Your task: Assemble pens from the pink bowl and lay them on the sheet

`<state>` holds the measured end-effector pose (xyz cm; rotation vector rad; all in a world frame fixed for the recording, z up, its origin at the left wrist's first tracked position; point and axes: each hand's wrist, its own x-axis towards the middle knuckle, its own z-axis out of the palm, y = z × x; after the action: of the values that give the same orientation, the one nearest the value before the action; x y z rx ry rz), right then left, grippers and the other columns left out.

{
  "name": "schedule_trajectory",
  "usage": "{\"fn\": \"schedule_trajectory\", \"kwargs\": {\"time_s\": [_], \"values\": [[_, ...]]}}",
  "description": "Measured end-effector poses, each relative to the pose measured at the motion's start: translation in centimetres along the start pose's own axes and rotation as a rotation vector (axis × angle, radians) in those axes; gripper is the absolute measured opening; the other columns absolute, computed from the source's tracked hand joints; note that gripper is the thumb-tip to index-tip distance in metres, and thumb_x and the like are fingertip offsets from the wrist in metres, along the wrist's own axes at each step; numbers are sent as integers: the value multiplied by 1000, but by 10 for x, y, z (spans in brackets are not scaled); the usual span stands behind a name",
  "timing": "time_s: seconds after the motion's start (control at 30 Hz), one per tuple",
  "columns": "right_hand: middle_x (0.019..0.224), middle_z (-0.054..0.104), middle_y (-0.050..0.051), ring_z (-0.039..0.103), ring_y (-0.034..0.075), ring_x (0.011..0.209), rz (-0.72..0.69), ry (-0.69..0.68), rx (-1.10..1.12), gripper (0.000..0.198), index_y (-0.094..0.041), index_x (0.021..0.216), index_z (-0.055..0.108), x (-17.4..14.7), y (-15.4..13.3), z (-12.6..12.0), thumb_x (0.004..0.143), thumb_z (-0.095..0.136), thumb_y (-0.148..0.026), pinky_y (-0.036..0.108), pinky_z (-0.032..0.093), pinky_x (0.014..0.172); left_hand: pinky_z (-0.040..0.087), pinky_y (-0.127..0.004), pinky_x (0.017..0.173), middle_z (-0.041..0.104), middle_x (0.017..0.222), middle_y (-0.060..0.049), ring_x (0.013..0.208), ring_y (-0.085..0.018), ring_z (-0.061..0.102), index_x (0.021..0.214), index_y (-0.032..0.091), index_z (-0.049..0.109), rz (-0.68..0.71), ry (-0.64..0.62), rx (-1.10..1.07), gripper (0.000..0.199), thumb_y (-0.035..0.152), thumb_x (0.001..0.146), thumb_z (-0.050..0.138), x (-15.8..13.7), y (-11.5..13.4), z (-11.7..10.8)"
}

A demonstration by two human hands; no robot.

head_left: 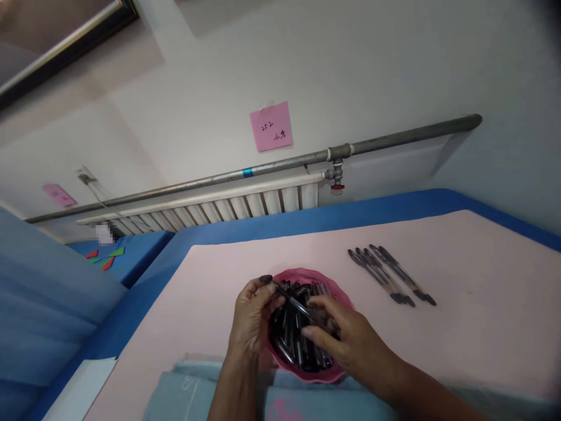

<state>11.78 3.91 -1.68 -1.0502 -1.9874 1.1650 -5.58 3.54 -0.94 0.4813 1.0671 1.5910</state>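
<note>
My left hand [254,310] is closed, pinching a dark pen cap [266,279] at the upper left of the basket. A slim black-and-clear pen [300,307] slants down from there to my right hand [339,330], whose thumb and fingers grip its lower end. Whether the cap sits on the pen is hidden by my left fingers. Both hands are over a round pink plastic basket [344,289] with a wavy rim. Many black pen parts [284,345] lie jumbled inside it, with some clear ones near the far side.
Several pens [385,275] lie side by side on the pink table mat [473,292], right of the basket. Light blue cloth [188,392] lies along the near edge. Behind the blue table edge are a white radiator [241,207] and a metal pipe [394,138].
</note>
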Motion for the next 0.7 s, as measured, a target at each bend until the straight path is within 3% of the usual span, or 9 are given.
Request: {"fn": "schedule_trajectory", "kwargs": {"time_s": [0.07,0.17,0.27,0.37,0.47,0.57,0.7], "values": [[72,61,-2,59,18,64,-6,56,-71,14,-25,91,50,-1,1,1,78,55,-21,31,46,57,52,-20,60,65,69,1,63,-10,63,78,14,59,11,17,-5,31,18,54,80,0,0,1],[71,61,-1,60,19,63,-24,82,-143,3,-26,83,49,-1,3,2,84,47,-23,33,45,56,52,-20,59,64,69,0,61,-9,62,77,14,59,17,18,-8,32,18,54,80,0,1,2],[78,63,2,62,21,70,-54,52,-141,9,-25,91,51,0,6,1,88,43,-28,37,48,61,52,-20,58,64,70,0,62,-9,62,79,14,59,27,36,-24,31,17,55,79,0,0,1],[91,63,5,61,23,83,-103,73,-182,16,-25,100,51,0,8,0,84,50,-24,40,49,70,52,-20,58,63,71,0,64,-10,62,78,14,59,38,63,-37,30,16,56,79,2,0,0],[82,62,4,60,22,73,-66,74,-207,7,-24,89,52,0,8,0,84,46,-25,38,48,62,52,-21,60,63,72,0,64,-10,62,76,14,59,42,74,-39,29,16,56,79,3,0,-1],[72,61,1,59,20,63,7,37,-143,16,-24,86,54,1,8,-1,89,39,-31,36,48,56,53,-22,61,63,72,-1,64,-10,62,76,13,58,50,76,-49,29,15,55,79,3,1,-1],[89,64,3,61,22,80,-69,82,-152,18,-25,98,53,1,7,0,80,52,-23,39,49,67,52,-21,59,63,70,0,63,-10,62,75,14,58,48,90,-46,29,16,55,79,3,1,-2]]}}
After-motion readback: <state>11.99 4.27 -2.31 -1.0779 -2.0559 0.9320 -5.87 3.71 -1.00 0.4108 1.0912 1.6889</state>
